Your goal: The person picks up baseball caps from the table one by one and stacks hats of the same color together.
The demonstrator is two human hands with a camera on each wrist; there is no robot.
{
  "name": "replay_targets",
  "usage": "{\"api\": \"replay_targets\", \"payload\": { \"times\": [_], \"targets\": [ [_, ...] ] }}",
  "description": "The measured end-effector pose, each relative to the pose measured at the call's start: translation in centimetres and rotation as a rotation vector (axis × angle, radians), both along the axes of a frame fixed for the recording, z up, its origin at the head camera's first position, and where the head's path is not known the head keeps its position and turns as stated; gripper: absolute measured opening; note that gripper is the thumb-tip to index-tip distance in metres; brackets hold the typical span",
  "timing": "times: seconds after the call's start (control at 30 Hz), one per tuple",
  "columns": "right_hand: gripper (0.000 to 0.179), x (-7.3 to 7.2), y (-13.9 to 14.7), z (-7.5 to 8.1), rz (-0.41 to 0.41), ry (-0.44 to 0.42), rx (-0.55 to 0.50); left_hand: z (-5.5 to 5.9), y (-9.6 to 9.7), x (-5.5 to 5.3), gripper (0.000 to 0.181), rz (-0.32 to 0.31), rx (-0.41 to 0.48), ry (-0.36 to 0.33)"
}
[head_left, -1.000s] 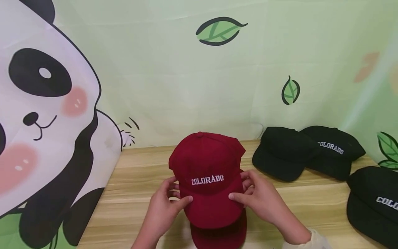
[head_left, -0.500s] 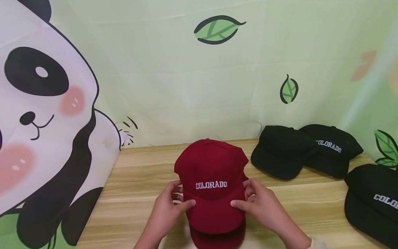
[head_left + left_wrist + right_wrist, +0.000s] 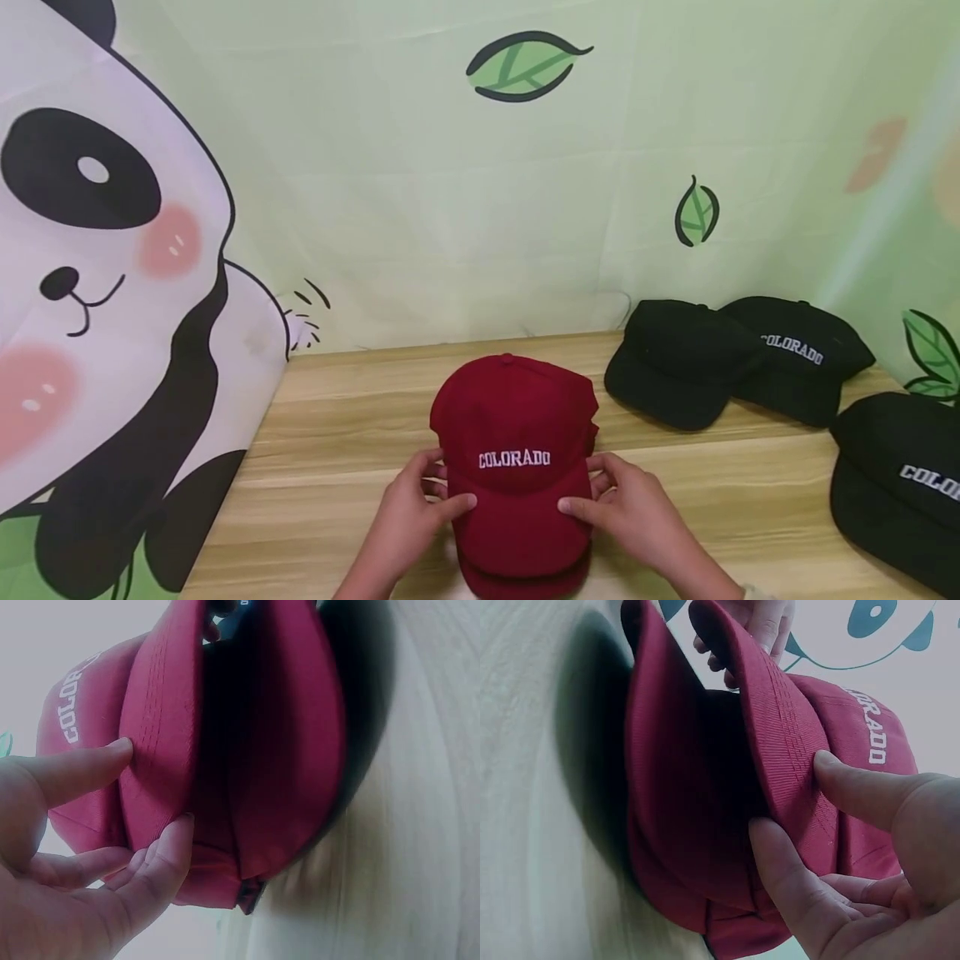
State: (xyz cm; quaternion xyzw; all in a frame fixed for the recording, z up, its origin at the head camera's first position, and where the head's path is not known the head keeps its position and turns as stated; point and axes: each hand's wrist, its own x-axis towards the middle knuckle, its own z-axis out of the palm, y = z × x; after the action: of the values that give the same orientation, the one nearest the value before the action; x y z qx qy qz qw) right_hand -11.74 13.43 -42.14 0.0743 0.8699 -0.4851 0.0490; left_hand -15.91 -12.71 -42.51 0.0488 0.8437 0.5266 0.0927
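Note:
A red baseball cap [image 3: 513, 417] with white COLORADO lettering is held by both hands at the two sides of its brim. My left hand [image 3: 420, 508] pinches the left edge, thumb on top and fingers below. On the opposite edge, my right hand [image 3: 630, 508] pinches in the same way. Beneath it lies a second red cap [image 3: 525, 585], mostly hidden; its brim sticks out at the front. Both wrist views show a dark gap between the upper brim [image 3: 161, 727] and the lower brim [image 3: 667, 780].
Two overlapping black caps [image 3: 675, 367] lie at the back right of the wooden table [image 3: 337, 417]. Another black cap [image 3: 892, 492] sits at the right edge, partly out of view. A green cloth backdrop [image 3: 375, 167] with a panda print stands behind and at the left.
Both hands have brought the upper red cap down and towards me, slightly to the right. It now covers more of the lower cap's brim. The black caps lie as before.

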Motion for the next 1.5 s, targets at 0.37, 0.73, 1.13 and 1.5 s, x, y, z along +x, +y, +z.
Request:
{"api": "replay_targets", "payload": {
  "times": [0.37,0.73,1.13,1.5],
  "targets": [
    [0.056,0.5,-0.2,-1.4,0.031,-0.037,-0.014,-0.9,-0.3,0.4,0.062,-0.018,-0.043,0.021],
    [0.055,0.7,-0.2,-2.3,0.06,-0.072,0.003,-2.1,-0.4,0.6,0.063,-0.05,-0.083,-0.047],
    [0.032,0.4,0.1,-2.9,0.265,0.009,0.068,-2.8,-0.8,0.8,0.063,-0.084,-0.082,-0.097],
    [0.038,0.4,-1.1,-3.1,0.329,0.032,0.055,-2.6,-2.2,0.9,0.063,-0.06,-0.134,-0.15]
  ]
}}
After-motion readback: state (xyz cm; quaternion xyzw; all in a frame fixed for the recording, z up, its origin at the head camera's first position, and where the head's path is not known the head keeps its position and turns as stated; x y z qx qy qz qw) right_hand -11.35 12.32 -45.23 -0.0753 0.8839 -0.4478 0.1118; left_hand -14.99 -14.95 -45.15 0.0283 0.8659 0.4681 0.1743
